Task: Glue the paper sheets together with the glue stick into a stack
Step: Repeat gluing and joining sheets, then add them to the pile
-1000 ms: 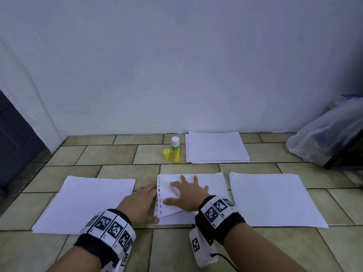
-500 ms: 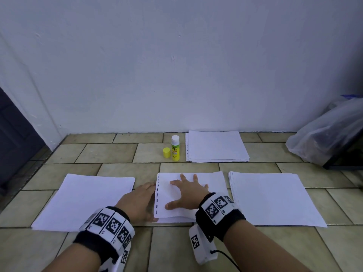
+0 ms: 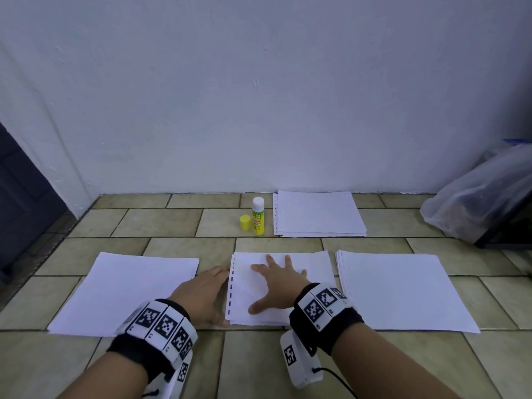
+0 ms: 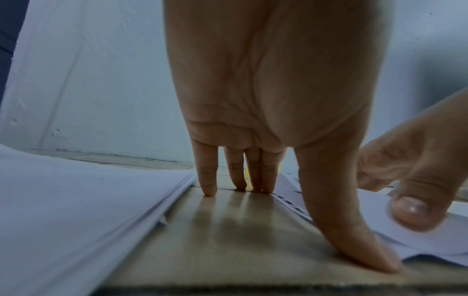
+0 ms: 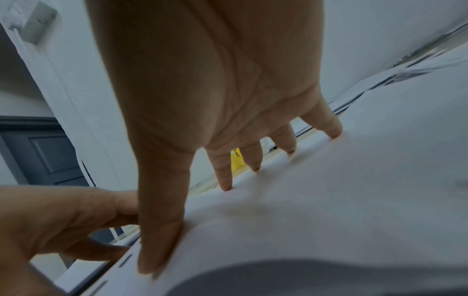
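A small stack of white sheets (image 3: 313,269) with a punched left edge lies on the tiled floor in front of me. My right hand (image 3: 276,286) presses flat on its top sheet (image 5: 329,200), fingers spread. My left hand (image 3: 201,295) stands straight-fingered on the floor beside the stack's left edge, its fingertips (image 4: 209,190) on the tile and its thumb at the near corner. The glue stick (image 3: 258,216) stands uncapped behind the stack, its yellow cap (image 3: 245,222) beside it.
Three more piles of white paper lie around: one at the left (image 3: 126,292), one at the right (image 3: 403,289), one behind by the wall (image 3: 319,213). A clear plastic bag (image 3: 478,194) sits at the far right. A dark door (image 3: 20,203) is at the left.
The top sheet, skewed with its near corner off the stack a second ago, now lies squared on the stack. My right hand stayed pressing on it; my left hand held by the edge.
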Demonstrator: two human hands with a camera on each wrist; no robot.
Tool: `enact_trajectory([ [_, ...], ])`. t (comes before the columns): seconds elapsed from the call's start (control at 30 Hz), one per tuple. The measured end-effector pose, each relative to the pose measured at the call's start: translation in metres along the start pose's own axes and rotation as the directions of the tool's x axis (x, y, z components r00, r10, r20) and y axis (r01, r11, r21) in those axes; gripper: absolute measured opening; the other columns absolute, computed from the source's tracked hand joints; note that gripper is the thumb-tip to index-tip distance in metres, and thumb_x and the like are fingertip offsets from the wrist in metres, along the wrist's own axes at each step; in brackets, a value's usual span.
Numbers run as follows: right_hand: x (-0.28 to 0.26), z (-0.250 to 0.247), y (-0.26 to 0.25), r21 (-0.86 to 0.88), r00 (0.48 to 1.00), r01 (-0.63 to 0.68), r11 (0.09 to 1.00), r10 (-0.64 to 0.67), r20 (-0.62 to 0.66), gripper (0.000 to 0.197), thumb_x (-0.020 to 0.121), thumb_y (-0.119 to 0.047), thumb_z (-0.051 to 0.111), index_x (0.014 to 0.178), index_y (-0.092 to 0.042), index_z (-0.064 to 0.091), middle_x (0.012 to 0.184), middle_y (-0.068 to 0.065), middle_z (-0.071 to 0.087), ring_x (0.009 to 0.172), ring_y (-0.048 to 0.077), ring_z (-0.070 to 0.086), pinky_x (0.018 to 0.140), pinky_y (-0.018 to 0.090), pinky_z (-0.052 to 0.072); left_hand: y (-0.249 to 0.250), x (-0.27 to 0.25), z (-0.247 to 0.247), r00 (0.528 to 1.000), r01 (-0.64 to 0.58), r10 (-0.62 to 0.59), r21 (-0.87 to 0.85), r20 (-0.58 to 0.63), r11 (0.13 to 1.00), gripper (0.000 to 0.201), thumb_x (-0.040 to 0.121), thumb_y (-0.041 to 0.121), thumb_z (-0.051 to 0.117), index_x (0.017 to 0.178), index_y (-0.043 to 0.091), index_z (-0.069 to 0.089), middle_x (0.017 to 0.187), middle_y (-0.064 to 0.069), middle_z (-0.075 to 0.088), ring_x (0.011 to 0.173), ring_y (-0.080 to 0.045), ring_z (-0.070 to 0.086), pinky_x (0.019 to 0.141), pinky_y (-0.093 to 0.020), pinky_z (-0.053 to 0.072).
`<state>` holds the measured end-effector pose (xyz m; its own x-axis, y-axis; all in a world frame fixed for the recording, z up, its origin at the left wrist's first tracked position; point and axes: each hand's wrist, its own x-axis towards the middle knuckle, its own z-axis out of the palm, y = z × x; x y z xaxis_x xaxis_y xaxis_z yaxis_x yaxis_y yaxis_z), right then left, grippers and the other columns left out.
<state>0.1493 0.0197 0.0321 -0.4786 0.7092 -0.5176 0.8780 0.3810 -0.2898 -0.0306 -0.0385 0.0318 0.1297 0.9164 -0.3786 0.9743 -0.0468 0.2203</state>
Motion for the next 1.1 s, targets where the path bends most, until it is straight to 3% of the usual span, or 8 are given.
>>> enact_trajectory([
  [0.23,-0.0004,0.0011,0.0038,0.005,1.0,0.009,1.0,-0.009,-0.01,0.098,0.076,-0.058,0.069,0.151,-0.036,0.01,0.161,-0.003,-0.009,0.145,0.036,-0.015,0.111,0.066,0.002,-0.0001,0.0007,-0.0001,1.0,-0.002,0.002,0.01,0.007,1.0,0.102,0.073,0.043,0.079,0.152,0.027,0.016,0.155,0.013,0.02,0.138,-0.009,0.031,0.108,-0.031,0.037],
  [0.47,0.0015,0.0044,0.0006,0.022,0.997,-0.068,0.997,0.069,-0.04,0.1,0.076,-0.062,0.066,0.152,-0.036,0.005,0.16,-0.002,-0.012,0.144,0.038,-0.016,0.11,0.067,0.003,0.0004,0.0004,0.0009,1.0,-0.013,0.012,0.035,0.022,0.999,0.1,0.076,0.045,0.074,0.153,0.025,0.013,0.158,0.012,0.014,0.141,-0.011,0.026,0.11,-0.031,0.034],
  [1.1,-0.0026,0.0001,0.0025,-0.004,1.0,-0.009,1.0,0.009,0.006,0.098,0.077,-0.06,0.066,0.152,-0.035,0.007,0.16,-0.001,-0.012,0.144,0.038,-0.017,0.11,0.068,0.002,-0.0055,0.0037,0.0001,0.998,-0.026,0.025,0.013,0.051,1.0,0.106,0.072,0.042,0.079,0.153,0.028,0.012,0.158,0.014,0.011,0.143,-0.009,0.023,0.113,-0.033,0.032],
])
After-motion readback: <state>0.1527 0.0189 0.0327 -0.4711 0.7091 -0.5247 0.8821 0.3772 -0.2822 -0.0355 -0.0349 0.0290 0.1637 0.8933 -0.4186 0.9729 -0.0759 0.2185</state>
